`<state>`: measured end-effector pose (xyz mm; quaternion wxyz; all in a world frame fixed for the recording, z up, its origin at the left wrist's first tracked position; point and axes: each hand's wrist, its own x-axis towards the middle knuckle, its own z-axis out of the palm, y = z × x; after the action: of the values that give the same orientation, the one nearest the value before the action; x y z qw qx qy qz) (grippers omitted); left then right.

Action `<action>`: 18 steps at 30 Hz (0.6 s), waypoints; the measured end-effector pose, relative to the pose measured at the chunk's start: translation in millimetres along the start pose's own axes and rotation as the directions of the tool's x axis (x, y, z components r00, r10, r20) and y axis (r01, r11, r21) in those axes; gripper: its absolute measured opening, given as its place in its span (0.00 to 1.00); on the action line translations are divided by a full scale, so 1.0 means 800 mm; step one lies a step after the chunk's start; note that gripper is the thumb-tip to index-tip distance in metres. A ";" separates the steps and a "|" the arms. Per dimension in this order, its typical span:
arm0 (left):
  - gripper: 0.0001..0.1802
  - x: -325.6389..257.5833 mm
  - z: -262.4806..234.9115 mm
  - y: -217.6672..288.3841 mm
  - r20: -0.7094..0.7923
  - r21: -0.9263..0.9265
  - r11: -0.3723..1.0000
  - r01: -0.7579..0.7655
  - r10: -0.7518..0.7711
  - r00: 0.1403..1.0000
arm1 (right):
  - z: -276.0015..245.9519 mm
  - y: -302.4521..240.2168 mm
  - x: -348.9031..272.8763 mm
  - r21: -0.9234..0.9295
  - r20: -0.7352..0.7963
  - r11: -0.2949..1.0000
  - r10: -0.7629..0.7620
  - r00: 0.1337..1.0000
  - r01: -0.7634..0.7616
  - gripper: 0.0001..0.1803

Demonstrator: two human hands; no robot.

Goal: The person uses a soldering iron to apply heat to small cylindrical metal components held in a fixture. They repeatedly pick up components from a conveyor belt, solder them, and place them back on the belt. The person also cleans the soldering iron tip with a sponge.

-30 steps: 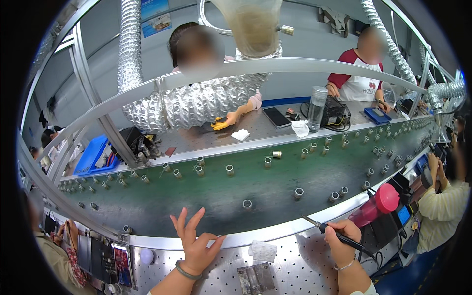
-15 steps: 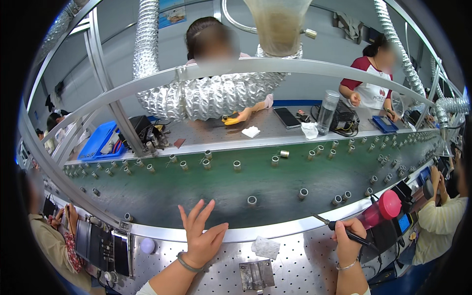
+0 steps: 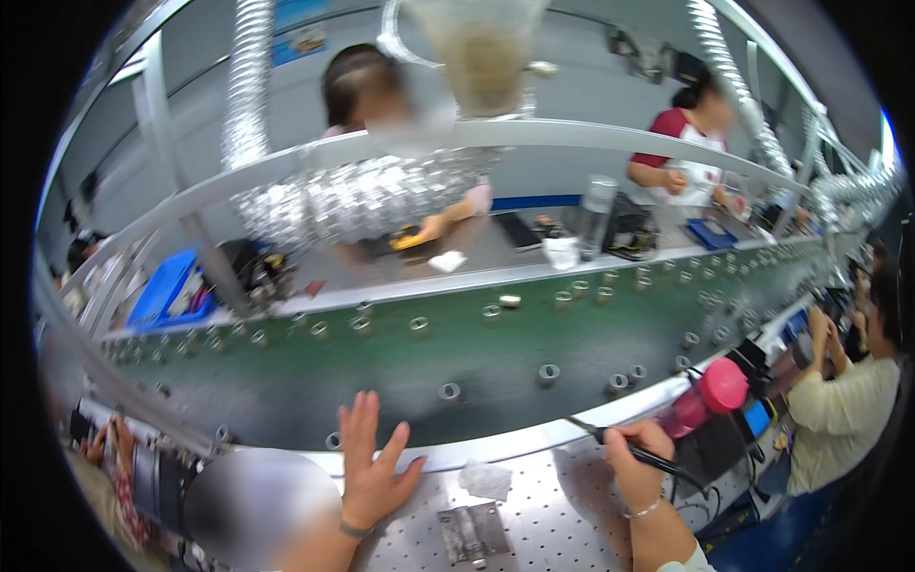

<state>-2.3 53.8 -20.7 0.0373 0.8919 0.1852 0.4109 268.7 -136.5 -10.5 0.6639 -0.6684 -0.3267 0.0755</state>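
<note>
My left hand [image 3: 376, 477] is open, its fingers stretched out over the near rim of the green conveyor belt [image 3: 381, 386]. Just left of its fingers stands a small metal cylinder [image 3: 334, 440]; I see no grasp on it. My right hand [image 3: 639, 467] is closed round the black handle of a soldering iron [image 3: 648, 459], whose thin tip points up and left over the belt's rim. Between my hands, on the perforated metal table [image 3: 543, 515], lie a square metal fixture [image 3: 474, 534] with a groove and a white crumpled cloth [image 3: 486, 480].
Several more small metal cylinders [image 3: 449, 392] stand along the belt. A pink-lidded bottle [image 3: 722, 386] is right of my right hand. Across the belt two people work at a bench with a blue tray [image 3: 176, 291]. Other people sit at either side. A blurred patch covers the lower left.
The whole view has shifted, moving the scene leftward. My left hand has moved right relative to the belt, its fingers more upright, and a cylinder now shows beside it. The soldering iron stays held.
</note>
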 end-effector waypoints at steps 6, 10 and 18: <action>0.38 -0.016 -0.008 0.006 0.027 -0.010 0.998 -0.062 0.062 0.998 | -0.002 -0.002 0.007 -0.184 0.090 0.983 -0.011 0.996 0.027 0.07; 0.05 0.001 -0.049 0.005 -0.194 -0.003 0.984 0.177 -0.174 0.965 | 0.007 -0.002 0.013 -0.200 0.185 0.978 -0.029 0.982 0.067 0.07; 0.15 0.016 -0.093 -0.072 -0.292 -0.459 0.666 0.587 -0.738 0.609 | -0.001 0.000 0.004 -0.056 0.181 0.997 -0.044 0.982 0.055 0.07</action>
<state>-67.3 105.9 24.7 0.2873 0.6153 0.4409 0.5869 271.5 -135.3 -9.1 0.6127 -0.6706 -0.4038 0.1091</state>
